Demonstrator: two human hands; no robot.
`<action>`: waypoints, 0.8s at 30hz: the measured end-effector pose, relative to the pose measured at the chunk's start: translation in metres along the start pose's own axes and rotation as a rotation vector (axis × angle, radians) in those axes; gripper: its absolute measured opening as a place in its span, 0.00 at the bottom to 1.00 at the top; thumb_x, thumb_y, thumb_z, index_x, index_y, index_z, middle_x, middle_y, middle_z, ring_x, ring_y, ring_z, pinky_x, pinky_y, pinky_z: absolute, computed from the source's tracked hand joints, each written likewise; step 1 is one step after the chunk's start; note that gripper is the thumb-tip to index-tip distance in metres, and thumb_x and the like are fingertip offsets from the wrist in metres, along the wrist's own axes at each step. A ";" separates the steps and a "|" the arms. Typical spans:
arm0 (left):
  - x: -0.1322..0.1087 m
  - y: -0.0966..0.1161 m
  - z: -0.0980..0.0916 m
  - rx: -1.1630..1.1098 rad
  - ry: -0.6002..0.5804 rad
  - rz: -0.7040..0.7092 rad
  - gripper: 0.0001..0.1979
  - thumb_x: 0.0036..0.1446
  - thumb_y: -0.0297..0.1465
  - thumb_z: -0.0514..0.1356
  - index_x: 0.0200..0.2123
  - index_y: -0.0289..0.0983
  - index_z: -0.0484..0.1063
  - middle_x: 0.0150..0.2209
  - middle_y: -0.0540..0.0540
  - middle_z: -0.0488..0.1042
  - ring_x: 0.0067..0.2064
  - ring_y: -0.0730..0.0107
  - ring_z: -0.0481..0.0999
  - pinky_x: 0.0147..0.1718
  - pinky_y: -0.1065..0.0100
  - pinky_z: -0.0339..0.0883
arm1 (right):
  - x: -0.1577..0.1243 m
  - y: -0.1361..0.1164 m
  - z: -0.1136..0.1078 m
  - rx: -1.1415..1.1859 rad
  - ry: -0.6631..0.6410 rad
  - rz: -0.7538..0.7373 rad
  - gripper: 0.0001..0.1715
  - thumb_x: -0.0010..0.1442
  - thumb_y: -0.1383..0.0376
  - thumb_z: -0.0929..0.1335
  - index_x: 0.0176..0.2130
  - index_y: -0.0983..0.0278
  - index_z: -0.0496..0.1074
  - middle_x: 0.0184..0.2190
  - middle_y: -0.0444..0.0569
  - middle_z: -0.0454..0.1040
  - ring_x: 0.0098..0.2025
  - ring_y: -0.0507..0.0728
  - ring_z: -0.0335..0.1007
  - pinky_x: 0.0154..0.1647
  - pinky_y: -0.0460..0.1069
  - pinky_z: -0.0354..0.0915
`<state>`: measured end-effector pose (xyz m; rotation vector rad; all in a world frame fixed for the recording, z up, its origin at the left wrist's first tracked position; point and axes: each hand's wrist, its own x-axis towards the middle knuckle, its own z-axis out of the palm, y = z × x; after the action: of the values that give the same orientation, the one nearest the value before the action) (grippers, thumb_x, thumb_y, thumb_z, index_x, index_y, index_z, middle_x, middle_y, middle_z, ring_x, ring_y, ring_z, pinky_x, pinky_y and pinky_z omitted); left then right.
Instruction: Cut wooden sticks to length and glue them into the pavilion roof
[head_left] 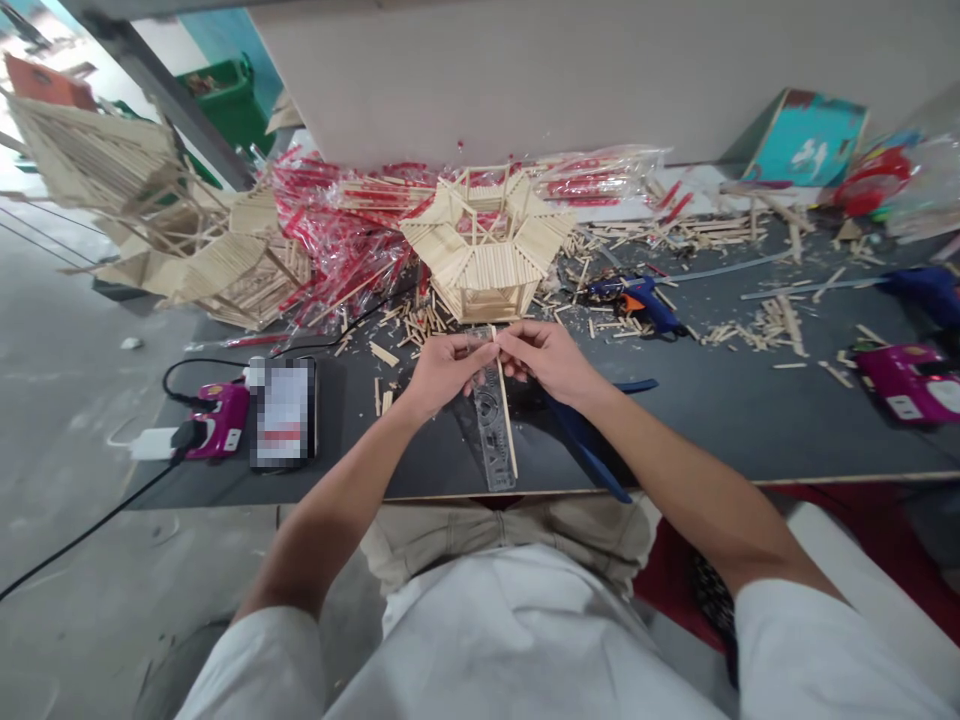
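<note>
A clear plastic ruler [491, 440] lies lengthwise before me on the dark table, with a thin wooden stick [509, 430] along its right edge. At their far end my left hand [444, 372] is closed, its thumb and fingers gripping the ruler beside the stick. My right hand [553, 365] pinches the top of the stick, and the two thumbs nearly meet. Under my right forearm rests a blue-handled tool [589, 450], its head hidden. Just beyond my hands stands a wooden stick model [499, 265] with a flared, many-sided roof.
A phone [283, 415] and a purple power strip [219, 420] lie left. A blue glue gun [646, 305] sits right among wood scraps, near another purple power strip [907, 382]. Red-and-clear packaging [337, 230] is piled behind. A larger stick model [202, 240] stands far left.
</note>
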<state>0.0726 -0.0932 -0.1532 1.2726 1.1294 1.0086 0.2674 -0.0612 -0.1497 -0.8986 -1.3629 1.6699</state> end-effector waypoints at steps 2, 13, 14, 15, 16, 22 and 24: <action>0.000 0.000 -0.001 0.000 0.008 0.017 0.24 0.60 0.52 0.73 0.36 0.34 0.84 0.22 0.51 0.76 0.18 0.80 0.67 0.17 0.76 0.61 | -0.001 -0.001 0.001 -0.039 0.010 -0.033 0.28 0.57 0.43 0.80 0.35 0.63 0.79 0.23 0.42 0.75 0.23 0.48 0.69 0.21 0.43 0.63; 0.000 0.006 -0.001 -0.094 0.195 0.160 0.21 0.58 0.51 0.75 0.34 0.37 0.85 0.19 0.53 0.71 0.19 0.79 0.65 0.18 0.74 0.61 | -0.014 -0.005 0.009 -0.197 -0.068 0.008 0.27 0.60 0.42 0.79 0.39 0.61 0.74 0.22 0.42 0.75 0.20 0.51 0.70 0.19 0.46 0.65; 0.001 0.005 -0.002 -0.085 0.204 0.171 0.21 0.59 0.50 0.75 0.34 0.37 0.85 0.20 0.52 0.72 0.19 0.79 0.66 0.18 0.73 0.61 | -0.015 -0.004 0.010 -0.226 -0.078 0.011 0.27 0.61 0.42 0.78 0.36 0.61 0.74 0.20 0.42 0.75 0.18 0.50 0.68 0.18 0.46 0.62; 0.001 0.004 -0.003 -0.072 0.212 0.176 0.20 0.59 0.50 0.74 0.34 0.37 0.86 0.20 0.51 0.73 0.20 0.78 0.66 0.19 0.73 0.62 | -0.015 -0.003 0.010 -0.249 -0.085 0.007 0.28 0.62 0.42 0.78 0.34 0.61 0.74 0.19 0.43 0.75 0.17 0.50 0.66 0.17 0.45 0.60; 0.001 0.003 -0.003 -0.059 0.220 0.174 0.20 0.60 0.50 0.74 0.35 0.37 0.87 0.21 0.51 0.74 0.21 0.78 0.67 0.19 0.73 0.62 | -0.016 -0.002 0.011 -0.260 -0.088 0.001 0.28 0.63 0.42 0.77 0.32 0.62 0.74 0.19 0.43 0.75 0.16 0.49 0.64 0.17 0.45 0.59; -0.001 0.005 -0.001 -0.092 0.239 0.187 0.19 0.60 0.50 0.74 0.37 0.38 0.89 0.26 0.48 0.80 0.23 0.76 0.71 0.24 0.73 0.68 | -0.016 -0.005 0.015 -0.201 -0.075 -0.035 0.29 0.62 0.42 0.78 0.30 0.63 0.74 0.18 0.43 0.74 0.15 0.48 0.62 0.17 0.44 0.56; -0.002 0.007 0.002 -0.112 0.258 0.208 0.18 0.60 0.49 0.74 0.35 0.39 0.88 0.28 0.47 0.83 0.23 0.77 0.72 0.24 0.73 0.69 | -0.017 -0.008 0.017 -0.184 -0.079 -0.038 0.30 0.61 0.42 0.79 0.28 0.63 0.74 0.17 0.43 0.74 0.15 0.48 0.62 0.17 0.44 0.57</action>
<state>0.0742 -0.0950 -0.1459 1.2111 1.1312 1.4045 0.2607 -0.0830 -0.1381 -0.9119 -1.5976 1.5846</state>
